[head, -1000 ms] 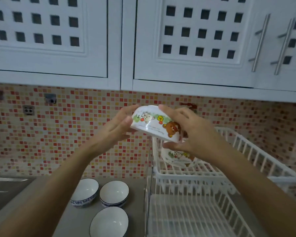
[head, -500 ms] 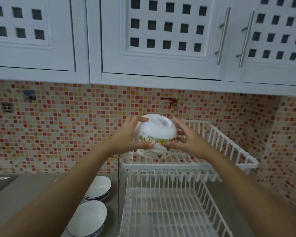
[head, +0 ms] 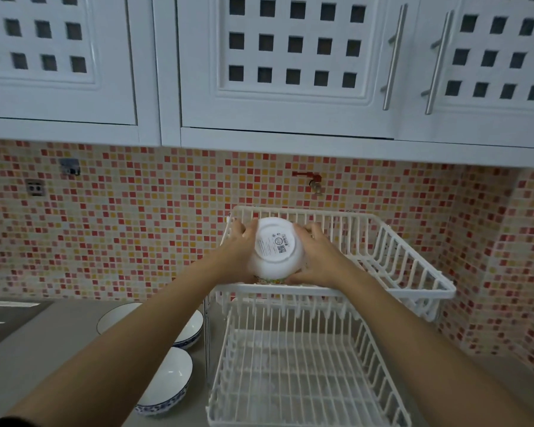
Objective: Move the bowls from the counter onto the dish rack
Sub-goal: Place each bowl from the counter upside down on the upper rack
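A white cartoon-print bowl (head: 273, 249) is turned upside down, its labelled base facing me, inside the upper tier of the white wire dish rack (head: 413, 266). My left hand (head: 239, 246) grips its left side and my right hand (head: 316, 260) grips its right side. A second bowl beneath it is hidden. Three white bowls with blue rims stay on the grey counter: one (head: 167, 383) near the rack's lower left, one (head: 190, 329) behind it, one (head: 114, 315) partly hidden by my left forearm.
The rack's lower tier (head: 290, 380) holds nothing. A sink edge (head: 10, 315) lies at the far left. White wall cabinets (head: 290, 72) hang above the mosaic tile backsplash (head: 121, 226), with a red tap (head: 309, 178) on the wall behind the rack.
Both hands have carried the cartoon bowl forward and down into the rack's upper tier, tipping it over so its base now faces me. The view has shifted slightly.
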